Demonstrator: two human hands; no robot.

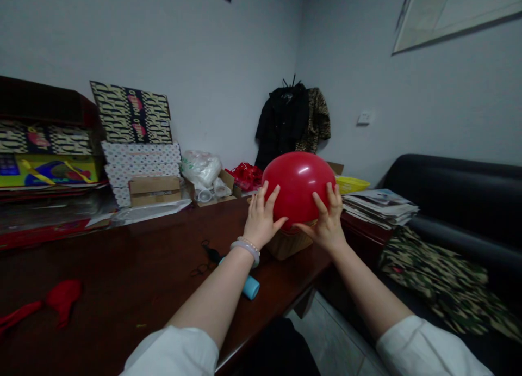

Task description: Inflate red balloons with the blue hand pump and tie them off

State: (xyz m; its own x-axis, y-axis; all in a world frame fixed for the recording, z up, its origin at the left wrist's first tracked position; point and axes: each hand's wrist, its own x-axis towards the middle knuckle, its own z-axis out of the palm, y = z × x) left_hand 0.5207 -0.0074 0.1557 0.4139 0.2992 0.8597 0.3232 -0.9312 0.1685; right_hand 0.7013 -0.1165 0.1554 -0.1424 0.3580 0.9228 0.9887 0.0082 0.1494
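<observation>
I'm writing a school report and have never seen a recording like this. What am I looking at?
There is no machine here, just a person with two bare hands. The single picture comes from a camera worn on the head, looking forward and down, so the arms reach away from you.

The left hand and right hand hold a red balloon between them, fingers spread on its sides. A brown box sits behind and below it; whether they touch is unclear.

On the dark table lie a blue tube, partly hidden by the left forearm, and a limp red item.
</observation>
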